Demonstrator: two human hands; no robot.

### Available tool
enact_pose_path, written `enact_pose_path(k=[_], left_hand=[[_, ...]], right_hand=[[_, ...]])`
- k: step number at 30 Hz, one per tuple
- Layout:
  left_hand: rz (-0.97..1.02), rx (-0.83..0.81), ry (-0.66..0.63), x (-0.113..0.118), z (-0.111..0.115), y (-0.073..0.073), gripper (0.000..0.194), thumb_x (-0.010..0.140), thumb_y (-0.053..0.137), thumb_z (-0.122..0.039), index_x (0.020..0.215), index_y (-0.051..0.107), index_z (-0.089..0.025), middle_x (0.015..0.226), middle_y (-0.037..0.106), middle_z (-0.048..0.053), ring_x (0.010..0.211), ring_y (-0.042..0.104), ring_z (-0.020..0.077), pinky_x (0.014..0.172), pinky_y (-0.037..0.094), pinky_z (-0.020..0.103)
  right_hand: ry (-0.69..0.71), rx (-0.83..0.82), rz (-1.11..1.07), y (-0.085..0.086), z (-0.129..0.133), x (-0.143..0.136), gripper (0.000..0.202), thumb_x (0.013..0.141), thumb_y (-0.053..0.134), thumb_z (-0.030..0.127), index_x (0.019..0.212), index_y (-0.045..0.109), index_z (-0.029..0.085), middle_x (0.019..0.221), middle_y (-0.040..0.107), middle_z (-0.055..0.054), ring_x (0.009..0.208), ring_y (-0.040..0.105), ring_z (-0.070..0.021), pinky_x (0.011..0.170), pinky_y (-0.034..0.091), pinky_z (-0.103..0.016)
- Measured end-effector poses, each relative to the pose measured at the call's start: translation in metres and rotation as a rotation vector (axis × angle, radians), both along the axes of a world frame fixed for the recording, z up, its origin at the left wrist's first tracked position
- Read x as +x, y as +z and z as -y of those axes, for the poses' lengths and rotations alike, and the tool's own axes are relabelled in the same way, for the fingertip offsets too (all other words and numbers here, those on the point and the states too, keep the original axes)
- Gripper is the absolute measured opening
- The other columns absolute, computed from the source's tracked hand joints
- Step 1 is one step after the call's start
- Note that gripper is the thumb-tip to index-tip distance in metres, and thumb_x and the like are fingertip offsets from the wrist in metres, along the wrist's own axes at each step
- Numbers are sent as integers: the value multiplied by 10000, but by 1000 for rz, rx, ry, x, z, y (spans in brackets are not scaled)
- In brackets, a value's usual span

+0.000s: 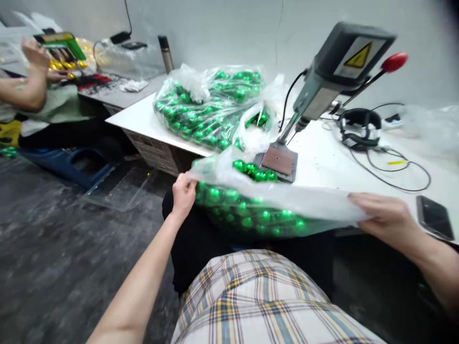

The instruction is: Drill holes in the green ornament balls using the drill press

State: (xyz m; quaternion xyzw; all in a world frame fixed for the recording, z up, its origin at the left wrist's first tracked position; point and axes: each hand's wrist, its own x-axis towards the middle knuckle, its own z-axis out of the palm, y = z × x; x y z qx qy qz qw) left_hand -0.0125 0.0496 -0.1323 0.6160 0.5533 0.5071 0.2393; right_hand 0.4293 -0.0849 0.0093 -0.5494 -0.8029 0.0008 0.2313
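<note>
While the left hand (184,195) pinches one edge of a translucent plastic bag (315,203), fingers curled tight on the film, the right hand (389,217), blurred, grips the opposite edge, fingers folded over it. Bag stretched between the two, above the lap, at the front of a white table (315,165). Inside: shiny green balls (265,215), several showing at the mouth. Just beyond, a drill press (322,79), brown pad (278,160) on its base, red-knobbed lever to the right. Left of the press, more bagged green balls (201,119), heaped. Right of it, a dark headset (360,128) among cables; nearer, a phone (434,217) beside the right wrist. Far left, a co-worker's raised hand (36,53) near gold balls (66,64).
</note>
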Motion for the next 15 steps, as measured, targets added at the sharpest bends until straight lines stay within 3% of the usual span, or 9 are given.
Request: enact_pose_path(k=[3, 5, 9, 13, 15], left_hand=[[55, -114, -109, -11, 22, -7, 209, 829, 587, -358, 833, 727, -204, 943, 705, 80, 950, 653, 248, 921, 513, 390], [109, -192, -134, -12, 36, -11, 243, 818, 587, -391, 862, 745, -211, 1068, 712, 102, 1063, 651, 283, 997, 497, 430], [188, -304, -118, -5, 47, -7, 299, 766, 638, -468, 860, 743, -205, 1184, 693, 104, 1187, 614, 310, 1064, 467, 430], [332, -420, 36, -4, 42, -1, 349, 740, 680, -477, 959, 716, -207, 1020, 730, 65, 1089, 653, 291, 963, 528, 402], [375, -451, 70, -8, 41, -3, 376, 728, 700, -473, 1000, 707, -214, 980, 730, 51, 1024, 668, 279, 906, 545, 385]], right_hand=[[205, -92, 109, -15, 13, -8, 421, 838, 472, 82, 1114, 708, 295, 907, 735, -60, 799, 709, -218, 679, 548, -311], [229, -205, 184, -23, 18, -23, 517, 807, 410, 21, 1155, 675, 295, 873, 722, -49, 776, 699, -222, 674, 529, -331], [221, -531, 234, -26, 16, -53, 534, 703, 386, -30, 1070, 656, 248, 872, 697, -35, 777, 687, -212, 647, 447, -308], [235, -803, 123, -15, 7, -61, 315, 662, 424, -35, 776, 603, 197, 774, 644, -2, 698, 626, -155, 600, 337, -260], [252, -846, 34, -10, 4, -62, 323, 679, 442, -33, 811, 619, 202, 791, 642, 8, 708, 612, -138, 610, 328, -248]])
